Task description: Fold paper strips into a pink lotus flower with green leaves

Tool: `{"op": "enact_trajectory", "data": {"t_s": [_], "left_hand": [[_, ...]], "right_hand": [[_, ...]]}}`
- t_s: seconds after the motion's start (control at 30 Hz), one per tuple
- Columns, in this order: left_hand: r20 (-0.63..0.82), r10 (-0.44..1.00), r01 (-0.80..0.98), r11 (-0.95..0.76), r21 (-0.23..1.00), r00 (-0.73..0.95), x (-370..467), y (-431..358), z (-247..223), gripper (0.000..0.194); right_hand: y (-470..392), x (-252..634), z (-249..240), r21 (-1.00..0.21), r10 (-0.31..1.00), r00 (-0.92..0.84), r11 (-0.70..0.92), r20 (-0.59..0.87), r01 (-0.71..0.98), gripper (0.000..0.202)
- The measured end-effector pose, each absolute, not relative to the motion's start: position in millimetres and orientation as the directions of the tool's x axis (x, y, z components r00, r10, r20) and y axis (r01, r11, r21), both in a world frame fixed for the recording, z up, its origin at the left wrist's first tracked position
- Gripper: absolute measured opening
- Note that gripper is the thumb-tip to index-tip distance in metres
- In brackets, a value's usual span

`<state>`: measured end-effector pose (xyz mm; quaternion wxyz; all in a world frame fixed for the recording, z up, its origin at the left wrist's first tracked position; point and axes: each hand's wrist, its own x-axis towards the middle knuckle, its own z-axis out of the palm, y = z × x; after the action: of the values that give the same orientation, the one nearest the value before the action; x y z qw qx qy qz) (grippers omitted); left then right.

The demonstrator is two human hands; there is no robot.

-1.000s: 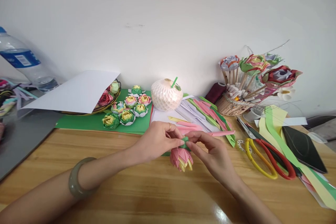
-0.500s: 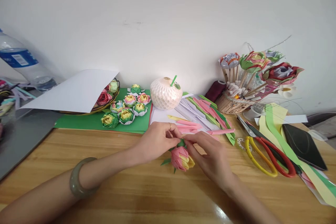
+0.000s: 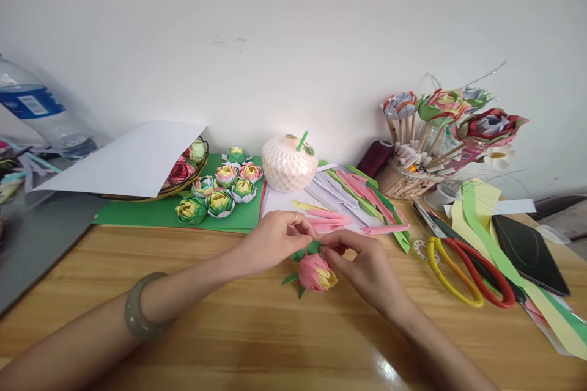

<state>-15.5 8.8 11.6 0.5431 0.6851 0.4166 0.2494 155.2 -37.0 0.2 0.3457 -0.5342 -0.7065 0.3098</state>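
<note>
A folded paper flower with pink and yellow petals hangs between my hands, just above the wooden table. Green paper leaves sit at its upper end, and a few green tips stick out to its left. My left hand pinches the green part from the left; its fingertips partly hide what they grip. From the right, my right hand pinches the same green paper between thumb and forefinger.
Several small paper lotus flowers rest on green card. Behind my hands are a white strawberry-shaped container and folded paper strips. Scissors, a black phone-like slab and a basket of paper flowers stand right.
The pink and yellow flower has tilted slightly, and more of its green leaves show between my fingers. My right fingers have shifted a little; both hands keep their pinch.
</note>
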Motion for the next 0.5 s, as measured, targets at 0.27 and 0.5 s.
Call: {"op": "enact_trajectory", "data": {"t_s": [0.27,0.5], "left_hand": [[-0.156,0.843,0.252,0.025,0.967,0.515,-15.8,15.8,2.7,0.005],[-0.164,0.872,0.188,0.084,0.979,0.461,-16.3,20.7,8.8,0.005]], "right_hand": [[-34.8,160.8,-3.1,-0.758,0.955,-0.099,0.283,0.280,0.587,0.019],[-23.2,172.6,-3.9,-0.877,0.996,-0.071,0.078,0.050,0.473,0.028]]}}
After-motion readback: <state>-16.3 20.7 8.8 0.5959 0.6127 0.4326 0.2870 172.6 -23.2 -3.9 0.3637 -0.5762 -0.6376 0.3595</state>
